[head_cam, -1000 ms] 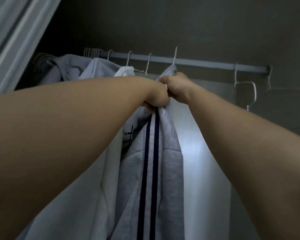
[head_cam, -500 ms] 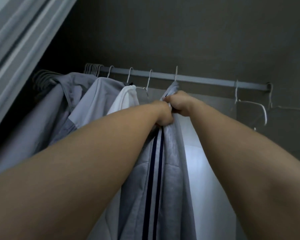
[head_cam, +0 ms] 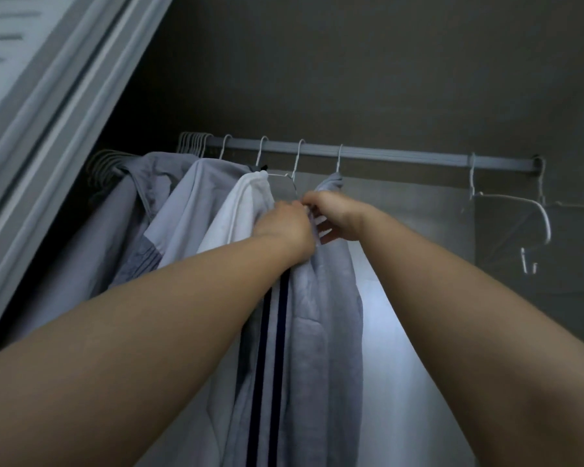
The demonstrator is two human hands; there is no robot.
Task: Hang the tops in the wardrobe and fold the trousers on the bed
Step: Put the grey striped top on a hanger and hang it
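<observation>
A grey top with two dark stripes (head_cam: 321, 318) hangs from a white wire hanger on the wardrobe rail (head_cam: 402, 156). Both my hands meet at its upper front, just below the collar. My left hand (head_cam: 285, 227) grips the fabric of the top near the stripes. My right hand (head_cam: 334, 215) pinches the top's edge beside it, lower fingers spread. Left of it hang a white top (head_cam: 240, 217), a pale blue shirt (head_cam: 196, 203) and a grey shirt (head_cam: 139, 197).
An empty white hanger (head_cam: 533, 224) hangs near the rail's right end. Several bare hangers (head_cam: 193, 143) bunch at the rail's left end. The wardrobe door frame (head_cam: 48, 123) slants along the left. A bright panel (head_cam: 385, 348) lies behind the tops.
The view has tilted down, so the rail and hands sit lower in frame. My right hand has loosened from a tight fist into a pinch with fingers spread.
</observation>
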